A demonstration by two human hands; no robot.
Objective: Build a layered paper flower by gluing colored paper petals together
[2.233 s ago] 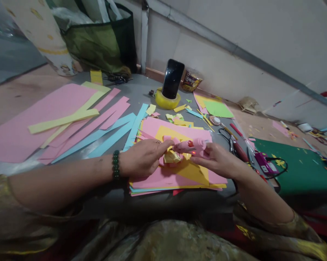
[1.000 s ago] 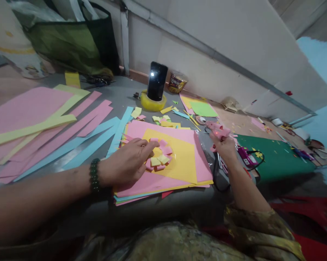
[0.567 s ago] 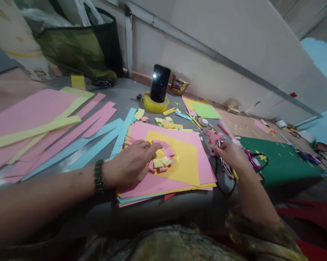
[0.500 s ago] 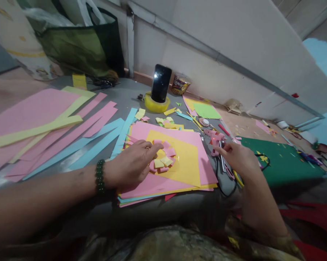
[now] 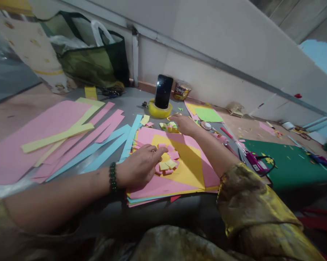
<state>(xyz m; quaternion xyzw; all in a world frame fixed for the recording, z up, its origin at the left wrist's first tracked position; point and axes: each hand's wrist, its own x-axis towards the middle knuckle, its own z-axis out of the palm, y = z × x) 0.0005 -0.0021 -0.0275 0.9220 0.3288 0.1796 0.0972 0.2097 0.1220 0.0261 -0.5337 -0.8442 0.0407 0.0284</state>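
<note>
My left hand (image 5: 141, 165) rests at the left side of a pink and yellow paper flower (image 5: 172, 166), thumb and fingertips closed against its edge. The flower lies on a yellow sheet (image 5: 190, 168) atop a stack of coloured paper (image 5: 144, 194). Beyond the stack, my right hand (image 5: 183, 123) reaches over small folded paper pieces (image 5: 171, 127), its fingers stretched out with nothing visible in them. A pink glue gun (image 5: 220, 137) lies right of the stack, partly hidden by my right forearm.
Pink, yellow and blue strips (image 5: 98, 145) spread at the left. A phone (image 5: 163, 90) stands in a yellow tape roll (image 5: 159, 110) near a snack cup (image 5: 182, 90). A green board (image 5: 285, 163) and a purple device (image 5: 257, 165) lie right. A green bag (image 5: 95, 65) stands behind.
My right hand has left the glue gun and moved left and away from me, over the paper pieces. My left hand stays at the flower. The view has shifted slightly.
</note>
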